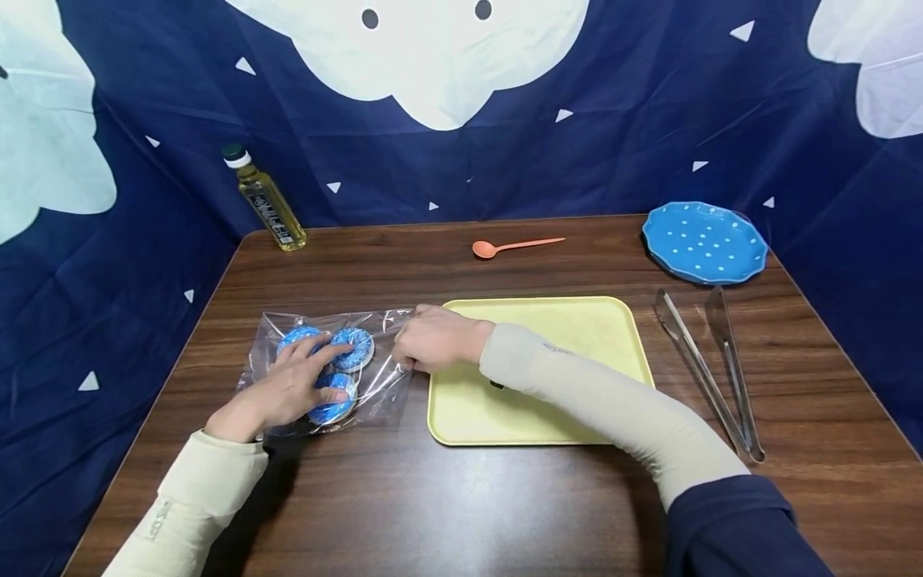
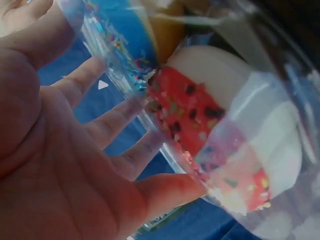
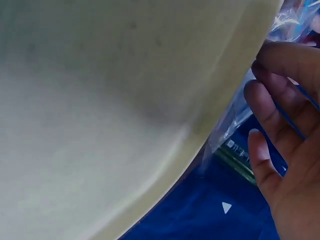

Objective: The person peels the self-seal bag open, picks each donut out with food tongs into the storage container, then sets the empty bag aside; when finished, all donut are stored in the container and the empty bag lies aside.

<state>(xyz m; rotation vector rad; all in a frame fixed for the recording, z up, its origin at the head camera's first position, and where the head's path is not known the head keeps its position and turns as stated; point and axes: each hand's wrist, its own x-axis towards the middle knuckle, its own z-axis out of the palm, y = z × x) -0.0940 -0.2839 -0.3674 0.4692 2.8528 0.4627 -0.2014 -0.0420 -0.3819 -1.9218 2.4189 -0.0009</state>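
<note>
A clear plastic bag lies on the table left of centre, with blue-frosted, sprinkled donuts inside. My left hand rests on the bag over the donuts, fingers spread and fairly straight. Through the film in the left wrist view, a donut with red sprinkled icing and a white part shows beside a blue one. At the bag's right end, my right hand pinches the plastic between thumb and fingers. That hand overlaps the left edge of a yellow tray.
Metal tongs lie spread right of the tray. A blue dotted plate sits at the back right corner. An orange spoon lies near the back edge, and an oil bottle stands at the back left. Dark blue cloth hangs behind the table.
</note>
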